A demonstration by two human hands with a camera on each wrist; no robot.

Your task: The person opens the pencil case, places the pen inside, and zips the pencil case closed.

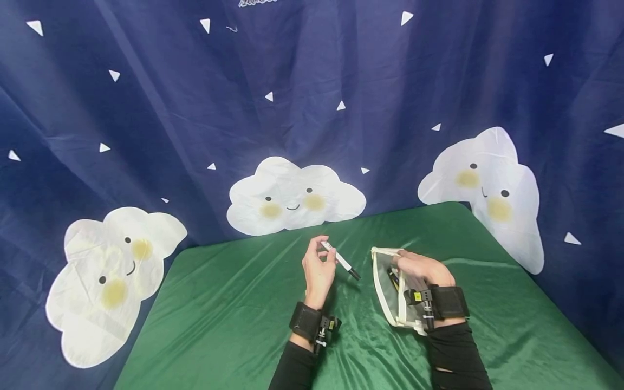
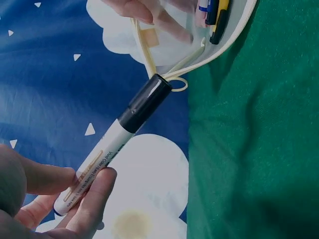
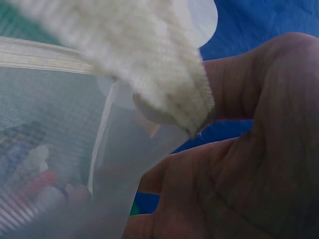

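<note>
Between thumb and fingers, my left hand [image 1: 319, 271] pinches a white marker [image 1: 340, 261] by its rear end, the black cap pointing toward the pouch. In the left wrist view the marker [image 2: 112, 144] shows small print on its barrel. A translucent zip pouch [image 1: 385, 292] with cream edging stands open to the right of it. My right hand [image 1: 425, 269] grips the pouch's rim, thumb on one side and fingers on the other, as the right wrist view shows. Several pens [image 2: 214, 20] lie inside the pouch, partly blurred through its mesh in the right wrist view.
A green cloth [image 1: 234, 314] covers the table, wrinkled near the front. Behind the table hangs a dark blue curtain [image 1: 302, 81] printed with white clouds and small triangles. Each wrist wears a black strap [image 1: 305, 320] with a small camera.
</note>
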